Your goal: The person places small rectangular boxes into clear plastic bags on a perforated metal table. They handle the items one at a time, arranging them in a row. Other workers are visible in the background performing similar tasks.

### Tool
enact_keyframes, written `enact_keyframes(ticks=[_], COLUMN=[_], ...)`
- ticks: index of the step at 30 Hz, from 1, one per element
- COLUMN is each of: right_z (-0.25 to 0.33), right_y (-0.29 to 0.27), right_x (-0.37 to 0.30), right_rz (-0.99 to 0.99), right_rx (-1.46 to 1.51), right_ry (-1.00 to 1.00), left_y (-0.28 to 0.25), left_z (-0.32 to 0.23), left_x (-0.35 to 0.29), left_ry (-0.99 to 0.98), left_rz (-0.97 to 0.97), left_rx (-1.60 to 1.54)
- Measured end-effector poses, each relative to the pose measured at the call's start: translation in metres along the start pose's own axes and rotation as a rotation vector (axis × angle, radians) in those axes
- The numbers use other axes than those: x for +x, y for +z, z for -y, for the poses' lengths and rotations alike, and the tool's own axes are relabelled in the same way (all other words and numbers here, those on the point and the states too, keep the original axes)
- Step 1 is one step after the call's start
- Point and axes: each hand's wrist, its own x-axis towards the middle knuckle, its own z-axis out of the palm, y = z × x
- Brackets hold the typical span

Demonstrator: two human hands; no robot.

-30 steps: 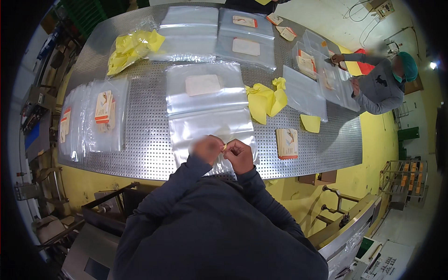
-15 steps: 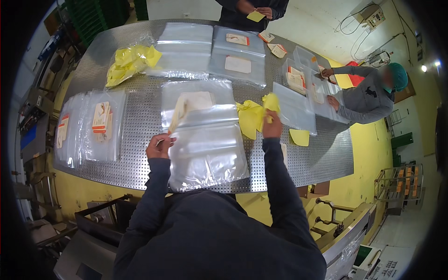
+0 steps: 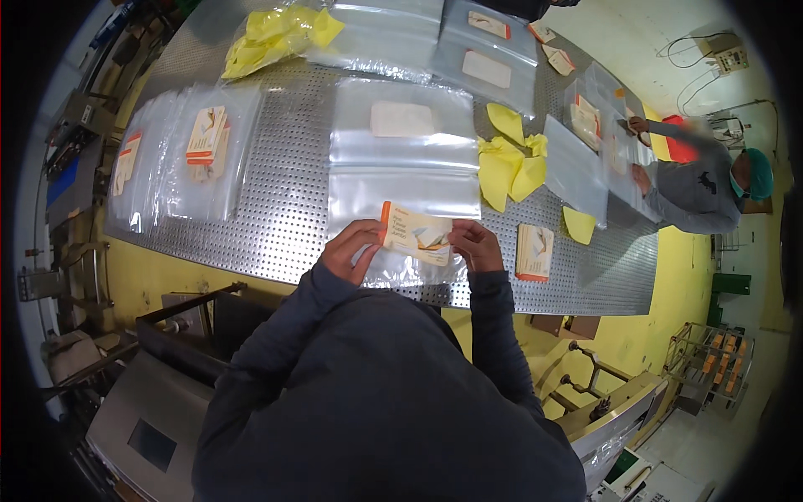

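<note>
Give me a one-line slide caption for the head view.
Both hands, left hand and right hand, hold a printed card over clear bags on perforated table.

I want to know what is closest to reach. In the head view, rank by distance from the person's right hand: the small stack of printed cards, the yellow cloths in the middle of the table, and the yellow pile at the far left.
From the right hand:
1. Stack of printed cards, just to its right at the table's near edge.
2. Yellow cloths, ahead, mid-table.
3. Yellow pile, far left corner.
</note>
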Motion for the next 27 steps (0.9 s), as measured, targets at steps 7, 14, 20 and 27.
enact_keyframes(ticks=[7,14,20,27], right_z=[-0.037,-0.048,-0.066,-0.066], right_y=[-0.011,0.013,0.019,0.012], right_x=[0.02,0.047,0.047,0.037], right_rz=[-0.312,-0.134,-0.191,-0.193], right_rx=[-0.111,-0.239,-0.213,-0.175], right_ry=[-0.385,-0.492,-0.466,-0.447], left_y=[-0.002,0.015,0.014,0.016], left_z=[0.013,0.068,0.067,0.071], left_x=[-0.007,-0.005,-0.005,-0.006], left_ry=[-0.133,-0.133,-0.231,-0.239], left_rz=[0.151,0.253,0.416,0.472], left_rx=[0.106,0.302,0.318,0.395])
